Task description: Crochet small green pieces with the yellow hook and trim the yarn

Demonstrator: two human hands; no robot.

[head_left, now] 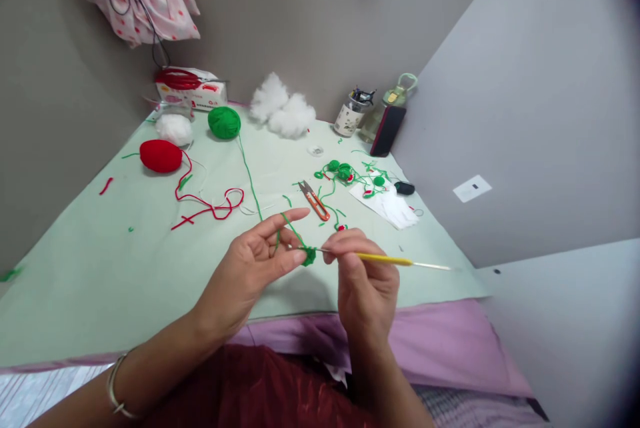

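Note:
Between the thumb and fingers of my left hand point(250, 260) is a small green crochet piece point(309, 256). Green yarn runs over the raised left index finger and down to the piece. My right hand point(367, 275) grips a yellow-handled crochet hook point(387, 259), whose thin metal tip reaches into the green stitches. The hook's other metal end points out to the right. From the left hand a green strand leads back to a green yarn ball point(225, 123). Just beyond my hands lie orange-handled thread snips point(315, 201), blades apart.
A red yarn ball point(161, 156) and a white one point(174, 129) sit at the left. Stuffing point(283, 108) lies at the back. Small green-and-red crochet pieces point(345, 173), a white tissue point(385, 205), a leaning phone point(389, 131), a pen cup point(350, 115) and a bottle point(400, 91) stand or lie right.

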